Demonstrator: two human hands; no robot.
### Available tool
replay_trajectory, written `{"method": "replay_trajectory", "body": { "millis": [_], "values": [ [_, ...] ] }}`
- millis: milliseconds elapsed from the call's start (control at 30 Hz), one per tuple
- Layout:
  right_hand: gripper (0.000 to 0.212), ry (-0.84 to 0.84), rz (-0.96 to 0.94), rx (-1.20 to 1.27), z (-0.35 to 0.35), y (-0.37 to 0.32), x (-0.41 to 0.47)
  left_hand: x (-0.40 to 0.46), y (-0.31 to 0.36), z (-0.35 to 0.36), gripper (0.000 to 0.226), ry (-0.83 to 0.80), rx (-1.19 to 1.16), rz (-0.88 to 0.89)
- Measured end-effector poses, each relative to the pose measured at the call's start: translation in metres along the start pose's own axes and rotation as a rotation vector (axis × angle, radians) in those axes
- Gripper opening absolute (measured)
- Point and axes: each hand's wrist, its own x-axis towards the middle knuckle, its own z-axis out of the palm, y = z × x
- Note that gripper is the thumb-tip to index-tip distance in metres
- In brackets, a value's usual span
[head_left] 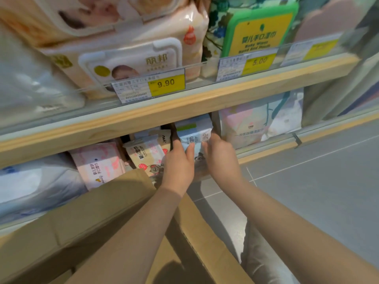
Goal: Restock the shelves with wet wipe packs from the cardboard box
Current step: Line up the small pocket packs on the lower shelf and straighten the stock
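Fingertips of both hands — hidden behind wipe pack (194, 134)

Both bare forearms reached fwd and up from the lower frame, converging toward centre. L hand (178, 165) was seen from the back, wrist straight, thumb up along its right edge, fingers extended fwd w/ tips out of sight. R hand (220, 156) sat just beside it, nearly touching, knuckles up, fingers loosely curved fwd. Neither grip could be judged as closed; fingertips were partly hidden.
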Motion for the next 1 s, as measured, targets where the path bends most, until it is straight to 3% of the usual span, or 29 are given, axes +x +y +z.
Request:
{"method": "replay_trajectory", "body": {
  "millis": [67,200,400,600,733,833,1000],
  "values": [
    [0.019,-0.026,0.004,0.033,-0.009,-0.001,-0.008,-0.011,0.004,-0.01,0.041,-0.053,0.028,0.018],
    [0.024,-0.108,-0.026,-0.005,-0.031,-0.003,-0.035,-0.049,-0.003,-0.053,0.053,-0.128,0.168,0.229],
    [0.044,-0.371,-0.125,0.016,-0.054,-0.043,-0.074,-0.081,-0.071,-0.116,0.05,-0.038,0.431,0.417],
    [0.043,-0.523,-0.15,-0.06,-0.054,-0.078,-0.076,-0.092,-0.085,-0.12,0.059,-0.235,0.317,0.246],
    [0.045,-0.514,-0.092,-0.065,-0.044,-0.084,-0.056,-0.084,-0.077,-0.115,0.046,-0.197,0.094,0.115],
    [0.035,-0.454,-0.065,-0.048,-0.021,-0.086,-0.04,-0.063,-0.069,-0.106,0.053,-0.107,-0.053,0.014],
    [0.025,-0.361,0.063,0.103,0.026,-0.09,-0.023,-0.034,-0.068,-0.082,0.067,-0.138,-0.116,-0.084]
  ]
}}
